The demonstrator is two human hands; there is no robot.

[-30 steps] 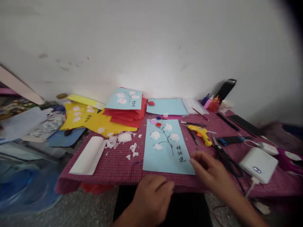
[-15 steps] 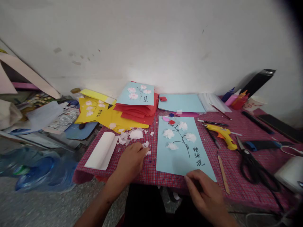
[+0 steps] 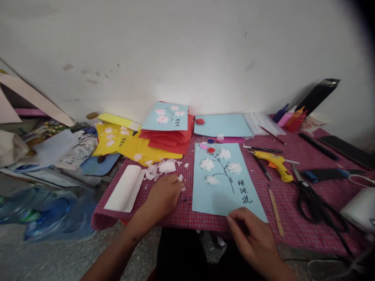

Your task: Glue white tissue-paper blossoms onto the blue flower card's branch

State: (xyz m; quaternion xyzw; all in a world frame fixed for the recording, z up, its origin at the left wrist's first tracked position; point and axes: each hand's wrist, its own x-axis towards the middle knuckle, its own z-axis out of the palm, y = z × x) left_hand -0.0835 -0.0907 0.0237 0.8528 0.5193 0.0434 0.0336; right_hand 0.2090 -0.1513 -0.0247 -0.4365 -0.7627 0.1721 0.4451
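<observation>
A light-blue sheet (image 3: pixel 215 201) lies in front of me, with white tissue-paper blossoms (image 3: pixel 207 164), a drawn dark stem and brush-written characters. Left of it, my left hand (image 3: pixel 166 195) rests on the checked cloth with its fingers curled closed among small white paper scraps (image 3: pixel 181 178); whatever it pinches is hidden. At the sheet's lower edge is my right hand (image 3: pixel 254 232), thumb and forefinger bent together, and I cannot make out anything between them. Torn tissue paper (image 3: pixel 166 166) lies beyond the left hand, beside a folded white paper (image 3: pixel 123 189).
To the right lie a yellow glue gun (image 3: pixel 275 163), black scissors (image 3: pixel 312 203), a wooden stick (image 3: pixel 275 210) and pens. Paint bottles (image 3: pixel 290 117) stand at the back. Red paper (image 3: pixel 166 138) is stacked under another flower picture (image 3: pixel 165 116), near yellow sheets (image 3: pixel 137 147).
The view has shifted slightly. My left hand has moved a little over the scraps, its fingers still curled; my right hand stays at the sheet's lower edge.
</observation>
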